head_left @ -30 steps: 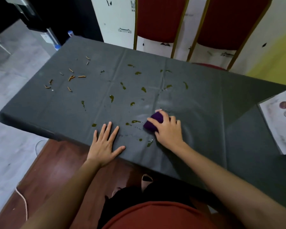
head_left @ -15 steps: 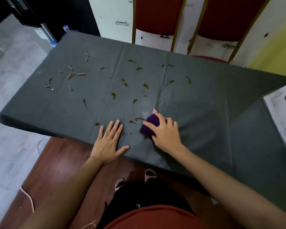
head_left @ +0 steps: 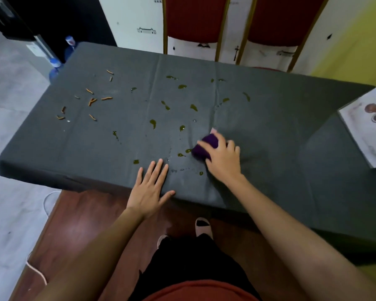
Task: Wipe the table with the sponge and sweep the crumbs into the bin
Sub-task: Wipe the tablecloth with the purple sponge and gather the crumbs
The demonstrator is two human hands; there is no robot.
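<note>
My right hand (head_left: pixel 224 165) has nudged the sponge (head_left: pixel 205 145) farther from the near edge of the table (head_left: pixel 269 118), gripping it against green spills (head_left: pixel 152 123); my left hand (head_left: pixel 149 192), fingers straight, braces there.

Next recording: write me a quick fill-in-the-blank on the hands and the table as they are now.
1. The right hand grips a ____ sponge.
2. The ____ hand lies flat on the table.
3. Orange crumbs lie to the ____ of both hands.
4. Behind the table stand two ____ chairs.
Missing: purple; left; left; red.

The person wears a red top (head_left: pixel 201 292), black trousers (head_left: pixel 189 265), pale shoes (head_left: pixel 202 228).
</note>
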